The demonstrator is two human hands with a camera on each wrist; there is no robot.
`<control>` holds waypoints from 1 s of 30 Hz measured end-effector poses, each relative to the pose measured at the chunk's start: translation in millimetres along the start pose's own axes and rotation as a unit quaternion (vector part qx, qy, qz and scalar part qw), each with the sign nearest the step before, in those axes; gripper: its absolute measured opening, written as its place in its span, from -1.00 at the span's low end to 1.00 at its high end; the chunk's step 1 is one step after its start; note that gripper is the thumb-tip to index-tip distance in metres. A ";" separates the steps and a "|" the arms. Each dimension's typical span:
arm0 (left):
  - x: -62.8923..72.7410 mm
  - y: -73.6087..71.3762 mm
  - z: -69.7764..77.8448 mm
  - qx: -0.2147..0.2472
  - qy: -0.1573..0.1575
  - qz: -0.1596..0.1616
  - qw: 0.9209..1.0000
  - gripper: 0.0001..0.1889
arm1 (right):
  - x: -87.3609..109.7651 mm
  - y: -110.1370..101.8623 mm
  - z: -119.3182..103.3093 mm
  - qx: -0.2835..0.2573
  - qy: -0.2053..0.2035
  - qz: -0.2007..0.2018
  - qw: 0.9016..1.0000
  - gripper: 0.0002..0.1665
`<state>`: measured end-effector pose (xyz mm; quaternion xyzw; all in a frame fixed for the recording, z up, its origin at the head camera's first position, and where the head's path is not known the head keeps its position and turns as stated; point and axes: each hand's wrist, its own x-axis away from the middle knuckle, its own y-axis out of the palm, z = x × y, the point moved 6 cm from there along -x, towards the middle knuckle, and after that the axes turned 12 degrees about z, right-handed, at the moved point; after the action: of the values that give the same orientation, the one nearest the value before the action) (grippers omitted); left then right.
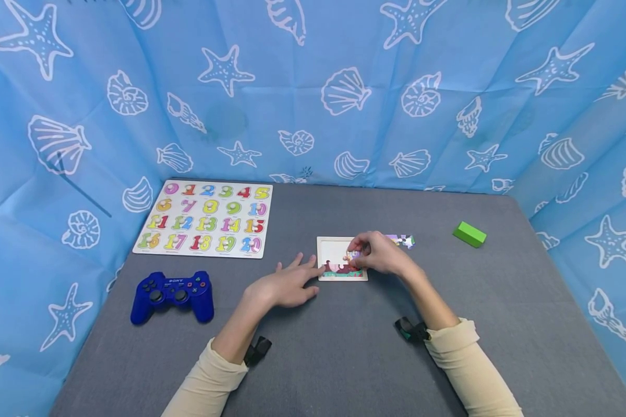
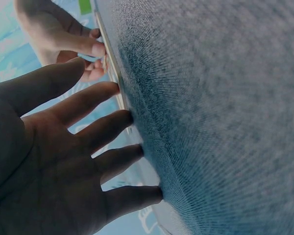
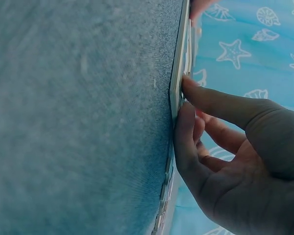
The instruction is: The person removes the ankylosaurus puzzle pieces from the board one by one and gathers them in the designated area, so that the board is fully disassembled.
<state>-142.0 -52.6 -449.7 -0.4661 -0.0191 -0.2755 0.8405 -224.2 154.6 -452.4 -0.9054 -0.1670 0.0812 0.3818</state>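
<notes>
A small jigsaw puzzle tray (image 1: pixel 332 249) lies on the grey table, with joined pieces (image 1: pixel 334 270) along its near side and a pale bare area behind them. My right hand (image 1: pixel 379 253) pinches a colourful puzzle piece (image 1: pixel 352 255) over the tray's right part; the fingers partly hide it. Spread and straight, the fingers of my left hand (image 1: pixel 281 286) rest on the table, the index fingertip touching the tray's left edge. In the left wrist view the left palm (image 2: pixel 54 161) faces the camera. Behind the right hand lie other puzzle pieces (image 1: pixel 408 241), partly covered.
A number peg board (image 1: pixel 267 231) lies at the back left, and a blue game controller (image 1: pixel 173 294) in front of it. To the right sits a green block (image 1: pixel 469 234). A blue curtain (image 1: pixel 292 92) with shell patterns stands around the table's back and sides.
</notes>
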 end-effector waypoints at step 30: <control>-0.2 -0.3 -1.0 0.001 -0.001 0.001 1.000 -0.40 | 15.1 -16.1 -0.9 -0.068 -0.039 0.000 0.997 -0.86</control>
<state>-142.5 -53.4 -450.1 -0.4659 -0.0192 -0.2739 0.8412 -213.7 170.1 -440.5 -0.9253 -0.1869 0.1051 0.3130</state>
